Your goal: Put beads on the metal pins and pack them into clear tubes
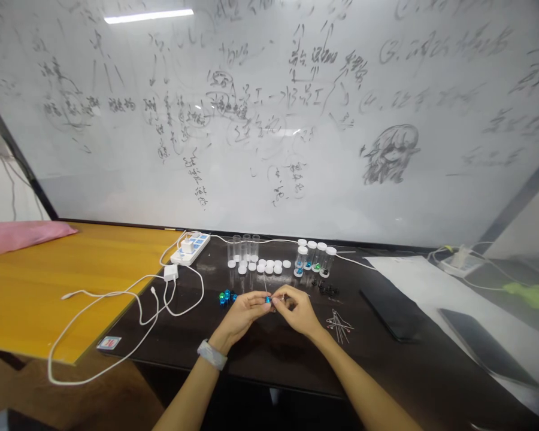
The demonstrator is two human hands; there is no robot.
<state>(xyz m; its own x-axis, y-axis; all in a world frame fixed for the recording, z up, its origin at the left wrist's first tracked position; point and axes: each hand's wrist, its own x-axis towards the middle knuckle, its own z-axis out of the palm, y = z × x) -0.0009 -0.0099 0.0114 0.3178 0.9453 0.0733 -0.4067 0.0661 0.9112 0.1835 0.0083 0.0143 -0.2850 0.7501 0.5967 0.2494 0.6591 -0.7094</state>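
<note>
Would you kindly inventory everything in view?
Whiteboard: one, white, behind tables
Near table: one, dark, centre
Side table: one, yellow, left
Cloth: one, pink, left
Power strip: one, white-blue, back left
Adapters: two, white, left
Cables: several, white, mostly left
Card: one, multicoloured, left
Tubes: several, clear, back centre
Loose caps: about twelve, white, centre
Capped tubes: about five, clear, centre right
Shiny pieces: several, blue and green, centre left
Small pieces: several, black, centre right
Pins: several, silvery, right
Flat items: two, dark, right
Sheet: one, white, right
Unclear item: one, green, far right
Wristband: one, grey, left wrist
Left hand: one, bare, centre, pinching blue piece
Right hand: one, bare, centre
</note>
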